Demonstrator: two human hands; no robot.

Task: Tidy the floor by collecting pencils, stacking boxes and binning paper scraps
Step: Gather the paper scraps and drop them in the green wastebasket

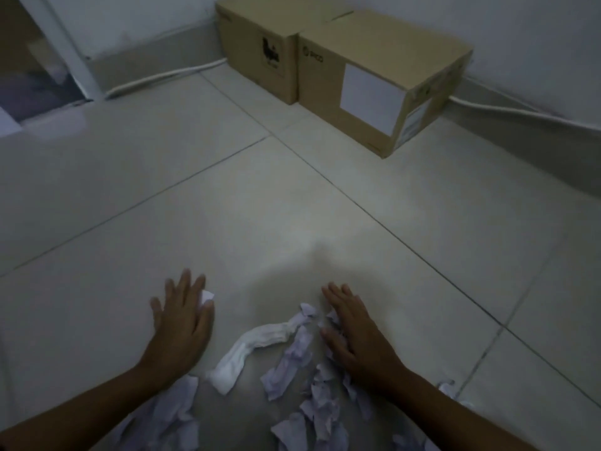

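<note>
hands: left hand [180,315] and right hand [353,330] both flat, fingers straight, pressing down among the scraps
paper: torn pale lilac paper scraps [294,362] strewn on the tiled floor [292,206] between and under the forearms
risk: a flat sweep may scatter light bits sideways, and one scrap [207,296] lies at the left fingertips
axis: twisted white tissue strip [257,345] runs lower-left to upper-right
boxes: two brown cardboard boxes [374,89] side by side, unstacked, in the far corner

Dim, bluish, soft picture — a pale glow on the floor tiles [292,229]. Corners darken; wide-angle edges bend.
</note>
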